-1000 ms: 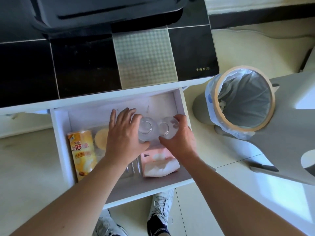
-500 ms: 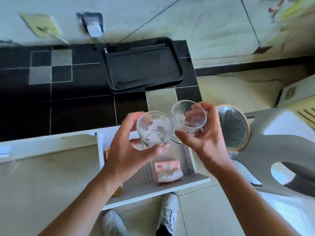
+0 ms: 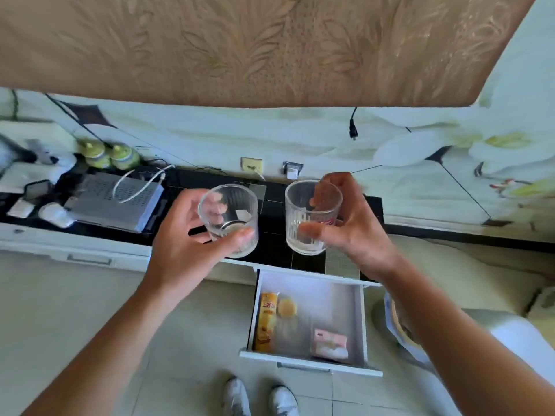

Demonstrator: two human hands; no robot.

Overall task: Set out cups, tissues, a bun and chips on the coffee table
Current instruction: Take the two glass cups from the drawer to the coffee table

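Observation:
My left hand (image 3: 183, 238) grips a clear glass cup (image 3: 229, 219), held up over the black top of the low cabinet. A second ribbed glass cup (image 3: 310, 217) is in my right hand (image 3: 351, 226), a little apart from the first. Below them the white drawer (image 3: 362, 319) stands pulled out. It holds a yellow chips packet (image 3: 265, 321) at its left, a round pale bun (image 3: 287, 307) beside that, and a pink tissue pack (image 3: 330, 343) near its front right.
The long black-topped cabinet (image 3: 270, 250) carries a grey set-top box (image 3: 111, 202), cables, small white devices and two green jars (image 3: 109, 156) at the left. A lined waste bin (image 3: 396, 328) stands right of the drawer, partly behind my right arm. My shoes (image 3: 261, 397) are on the tiled floor.
Both hands have lifted the two glasses out of the drawer, raised them and drawn them apart. The view has pulled back and up, showing the whole cabinet and the wall.

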